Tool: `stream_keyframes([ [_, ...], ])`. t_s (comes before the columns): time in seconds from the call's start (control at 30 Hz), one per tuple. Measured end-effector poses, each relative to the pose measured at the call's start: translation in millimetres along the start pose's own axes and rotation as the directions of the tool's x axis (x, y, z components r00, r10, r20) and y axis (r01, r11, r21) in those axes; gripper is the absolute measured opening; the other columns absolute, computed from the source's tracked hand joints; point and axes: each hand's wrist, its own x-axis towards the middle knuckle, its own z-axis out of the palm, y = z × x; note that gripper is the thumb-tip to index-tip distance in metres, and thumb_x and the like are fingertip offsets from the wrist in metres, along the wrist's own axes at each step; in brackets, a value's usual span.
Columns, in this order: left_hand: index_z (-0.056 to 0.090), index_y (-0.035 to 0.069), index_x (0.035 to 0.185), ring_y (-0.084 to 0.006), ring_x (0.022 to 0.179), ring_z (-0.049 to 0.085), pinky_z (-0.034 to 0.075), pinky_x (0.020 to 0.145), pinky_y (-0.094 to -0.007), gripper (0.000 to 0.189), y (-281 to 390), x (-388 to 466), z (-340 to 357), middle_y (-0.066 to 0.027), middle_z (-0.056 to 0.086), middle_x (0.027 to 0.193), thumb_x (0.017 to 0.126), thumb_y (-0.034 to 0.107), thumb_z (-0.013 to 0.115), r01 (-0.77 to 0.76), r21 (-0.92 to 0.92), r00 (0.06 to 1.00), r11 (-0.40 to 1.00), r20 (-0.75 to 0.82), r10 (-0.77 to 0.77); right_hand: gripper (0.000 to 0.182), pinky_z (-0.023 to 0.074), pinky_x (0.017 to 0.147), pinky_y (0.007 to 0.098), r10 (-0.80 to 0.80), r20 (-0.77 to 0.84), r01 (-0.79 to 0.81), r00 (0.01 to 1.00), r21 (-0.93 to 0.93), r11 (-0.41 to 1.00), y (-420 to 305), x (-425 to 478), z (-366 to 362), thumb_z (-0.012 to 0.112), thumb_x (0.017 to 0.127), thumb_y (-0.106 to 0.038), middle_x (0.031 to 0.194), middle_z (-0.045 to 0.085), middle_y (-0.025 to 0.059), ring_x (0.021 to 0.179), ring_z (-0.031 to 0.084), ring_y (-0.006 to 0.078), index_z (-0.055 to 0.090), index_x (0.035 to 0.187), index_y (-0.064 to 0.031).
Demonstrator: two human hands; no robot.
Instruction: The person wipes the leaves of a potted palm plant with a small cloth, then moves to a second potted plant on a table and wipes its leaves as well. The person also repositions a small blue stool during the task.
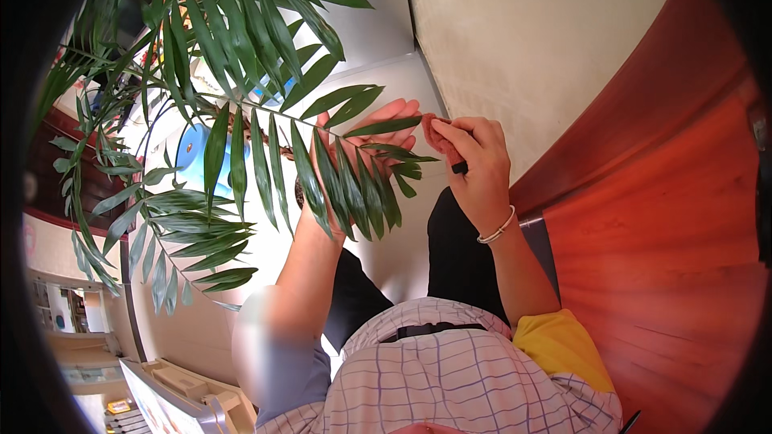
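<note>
A potted palm's long green frond reaches across the view from the upper left. My left hand lies palm up, fingers spread, behind and under the frond; the leaflets partly hide it, so whether it touches the stem is unclear. In my right hand is a folded reddish cloth with a dark corner, pinched between thumb and fingers. The cloth meets the tip of one leaflet, just right of my left fingers. More fronds hang above and to the left.
A red wooden surface curves along the right, beside a pale wall. Behind the leaves stands a blue plastic object, perhaps a stool. Thinner leafy stems hang at the left, above a beige-framed item at the lower left.
</note>
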Motion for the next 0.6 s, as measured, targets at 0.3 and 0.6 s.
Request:
stream_keyframes([
  [0.3,0.044,-0.009,0.143,-0.0336,0.136,0.05,0.04,0.115,-0.04,0.074,3.3,-19.8,-35.5,-0.0238,0.05,0.146,0.104,0.053,0.041,0.059,0.026,0.983,0.998,-0.176,-0.053,0.038,0.0511,0.078,0.0382,0.038,0.02,-0.039,0.999,0.023,0.999,10.9,8.3,0.8,0.071,0.074,0.007,0.1,0.064,0.0065,0.093,0.058,0.0298,0.072,0.109,-0.0079],
  [0.6,0.054,-0.004,0.135,-0.0313,0.124,0.059,0.05,0.105,-0.0429,0.07,21.4,-25.7,-43.3,-0.0202,0.06,0.135,0.101,0.056,0.048,-0.045,0.258,0.917,0.965,-0.372,0.142,0.051,0.0504,0.081,0.036,-0.166,0.016,0.155,0.986,0.281,0.947,-28.6,19.7,27.1,0.068,0.067,0.014,0.101,0.065,0.0065,0.093,0.059,0.0276,0.074,0.112,-0.0091],
])
